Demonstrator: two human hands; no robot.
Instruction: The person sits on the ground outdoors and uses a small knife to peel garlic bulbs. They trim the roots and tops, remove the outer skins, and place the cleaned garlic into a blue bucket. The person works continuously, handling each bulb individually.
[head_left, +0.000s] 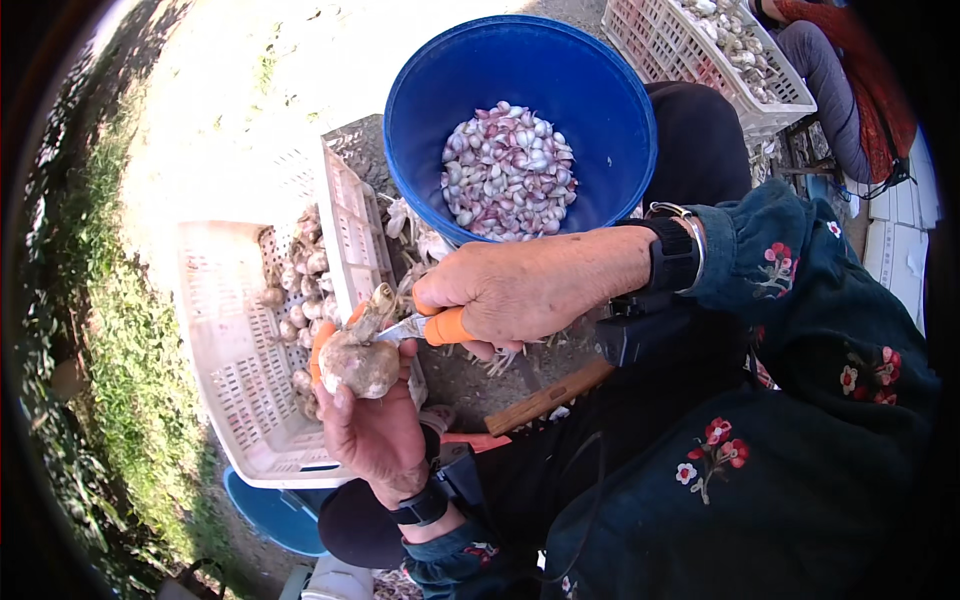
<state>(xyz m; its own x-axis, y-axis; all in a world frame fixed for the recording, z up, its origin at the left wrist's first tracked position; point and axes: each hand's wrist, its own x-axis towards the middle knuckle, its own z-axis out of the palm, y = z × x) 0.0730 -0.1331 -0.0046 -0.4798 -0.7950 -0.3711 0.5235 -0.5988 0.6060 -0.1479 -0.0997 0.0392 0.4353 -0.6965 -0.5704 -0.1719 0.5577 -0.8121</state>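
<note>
My left hand (379, 442) is palm up and cradles a whole garlic bulb (361, 367), its dry stalk (375, 311) pointing up and away. Orange coverings show on the fingers behind the bulb. Over it reaches my right hand (510, 292), closed on a small metal blade (403, 328) with orange beside its fingertips. The blade's tip lies against the base of the stalk. Whether that orange is a handle or finger covers I cannot tell. Past my right wrist stands a blue plastic bucket (600, 97) partly filled with loose garlic cloves (510, 172).
At the left a white plastic crate (247, 442) holds several garlic bulbs (304, 300). A wooden bar (551, 394) lies near my lap. Another crate (772, 112) of garlic stands far right, beside a seated person (832, 82). Blue plastic (270, 514) shows below the near crate.
</note>
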